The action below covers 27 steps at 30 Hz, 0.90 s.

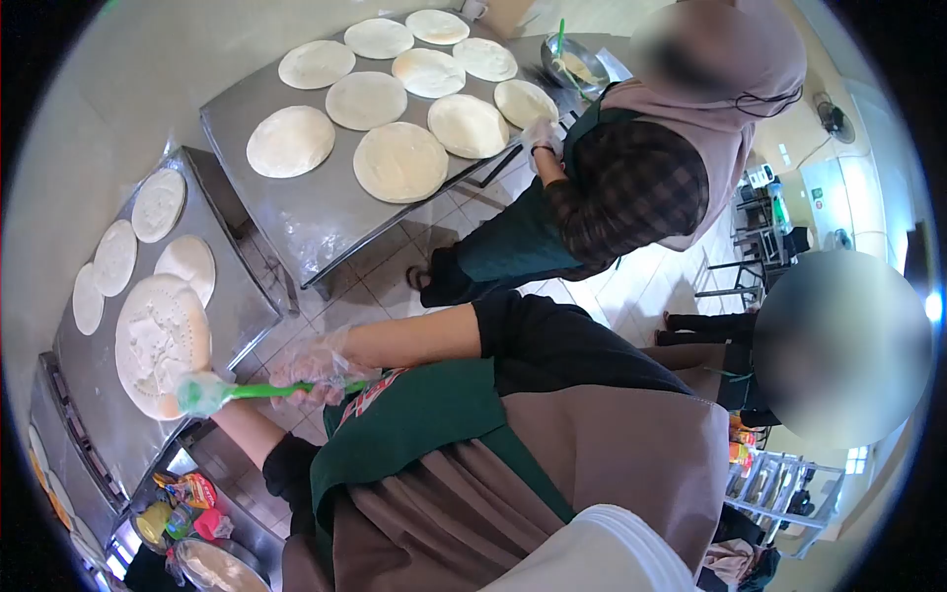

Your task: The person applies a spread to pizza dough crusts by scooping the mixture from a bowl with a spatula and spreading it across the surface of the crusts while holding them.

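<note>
A dotted round of dough point(158, 340) is raised above the left table, borne by my left hand, which is mostly hidden behind it and the brush; my left forearm point(247, 426) reaches up from below. My right hand point(314, 372), in a clear plastic glove, is closed around the green handle of a brush point(261, 391). The brush's pale head overlaps the dough's lower right edge. White patches cover part of the dough's face. Behind it, several flat rounds point(158, 205) lie on the left metal table point(247, 316).
Several rounds lie on a second metal table point(306, 232). A co-worker point(631, 178) stands there, a gloved hand beside one round, near a steel bowl point(575, 67). Another person point(730, 370) is at right. Packets point(192, 490) and a bowl point(222, 567) are at lower left.
</note>
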Each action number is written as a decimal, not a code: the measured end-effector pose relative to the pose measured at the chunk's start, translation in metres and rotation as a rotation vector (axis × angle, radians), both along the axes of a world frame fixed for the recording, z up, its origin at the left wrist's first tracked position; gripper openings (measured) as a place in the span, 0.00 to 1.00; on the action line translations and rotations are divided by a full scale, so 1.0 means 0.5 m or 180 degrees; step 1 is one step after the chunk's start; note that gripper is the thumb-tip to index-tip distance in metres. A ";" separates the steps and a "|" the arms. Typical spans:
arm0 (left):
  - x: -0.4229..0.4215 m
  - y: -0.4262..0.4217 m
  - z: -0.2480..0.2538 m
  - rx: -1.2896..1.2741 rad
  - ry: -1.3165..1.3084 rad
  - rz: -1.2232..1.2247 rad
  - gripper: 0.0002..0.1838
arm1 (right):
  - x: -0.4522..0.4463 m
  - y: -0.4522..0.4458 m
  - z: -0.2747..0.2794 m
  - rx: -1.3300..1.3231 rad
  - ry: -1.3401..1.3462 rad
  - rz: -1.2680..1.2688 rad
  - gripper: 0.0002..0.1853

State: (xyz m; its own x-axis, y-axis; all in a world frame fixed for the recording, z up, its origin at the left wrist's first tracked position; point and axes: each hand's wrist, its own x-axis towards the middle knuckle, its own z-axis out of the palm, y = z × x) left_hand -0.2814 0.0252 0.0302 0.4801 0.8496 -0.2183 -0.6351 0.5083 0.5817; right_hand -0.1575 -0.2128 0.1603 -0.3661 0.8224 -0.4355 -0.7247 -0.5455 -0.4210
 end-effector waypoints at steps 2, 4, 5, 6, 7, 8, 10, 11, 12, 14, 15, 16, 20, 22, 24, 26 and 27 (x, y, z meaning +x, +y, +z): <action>-0.013 -0.011 0.001 -0.0055 0.0015 0.0016 0.33 | 0.007 -0.013 -0.011 0.0078 0.0173 0.0187 0.17; -0.040 -0.016 -0.001 -0.0068 0.0028 0.0050 0.33 | 0.007 -0.029 -0.007 0.0162 0.0377 0.0406 0.18; -0.049 -0.018 0.002 -0.0061 0.0015 0.0070 0.33 | 0.008 -0.032 0.002 0.0167 0.0291 0.0297 0.17; -0.052 -0.013 0.005 -0.0043 0.0032 0.0096 0.33 | 0.016 -0.038 0.008 0.0172 0.0227 0.0192 0.16; -0.053 -0.008 0.008 -0.0020 0.0030 0.0109 0.33 | 0.026 -0.044 0.016 0.0183 0.0277 0.0223 0.16; -0.058 -0.002 0.015 0.0005 0.0036 0.0124 0.33 | 0.038 -0.048 0.036 0.0267 -0.0081 -0.0014 0.16; -0.085 0.009 0.031 0.0071 0.0002 0.0188 0.33 | 0.046 -0.054 0.063 0.0488 -0.0670 -0.0385 0.16; -0.101 0.020 0.038 0.0103 -0.0006 0.0233 0.33 | 0.049 -0.050 0.066 0.0630 -0.0883 -0.0505 0.17; -0.118 0.036 0.045 0.0142 -0.0026 0.0292 0.33 | 0.053 -0.041 0.066 0.0606 -0.1000 -0.0630 0.17; -0.155 0.057 0.067 0.0238 -0.0008 0.0387 0.33 | 0.055 -0.018 0.027 0.0489 -0.1042 -0.0898 0.17; -0.177 0.059 0.077 0.0262 0.0011 0.0452 0.33 | 0.046 -0.012 -0.005 0.0376 -0.1002 -0.1052 0.17; -0.198 0.062 0.090 0.0292 0.0046 0.0497 0.33 | 0.046 -0.005 0.034 0.0398 -0.0837 -0.1034 0.17; -0.209 0.063 0.114 0.0350 0.0111 0.0565 0.32 | 0.068 -0.011 0.029 0.0109 -0.0796 -0.1203 0.17; -0.207 0.060 0.113 0.0320 0.0065 0.0604 0.32 | 0.072 -0.008 0.023 0.0098 -0.0776 -0.1159 0.16; -0.204 0.061 0.110 0.0285 0.0028 0.0636 0.32 | 0.063 0.012 0.014 0.0083 -0.0779 -0.1095 0.16; -0.207 0.063 0.109 0.0247 0.0015 0.0677 0.32 | 0.051 0.039 0.015 0.0014 -0.0727 -0.1057 0.16; -0.209 0.065 0.107 0.0229 0.0000 0.0696 0.32 | 0.047 0.053 0.009 0.0012 -0.0704 -0.0997 0.16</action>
State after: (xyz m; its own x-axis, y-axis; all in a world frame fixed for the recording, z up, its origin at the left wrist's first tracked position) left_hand -0.3858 0.0579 0.0837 0.2827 0.9468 -0.1535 -0.7255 0.3158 0.6115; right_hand -0.1340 -0.1865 0.1647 0.0055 0.8813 -0.4725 -0.7475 -0.3102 -0.5874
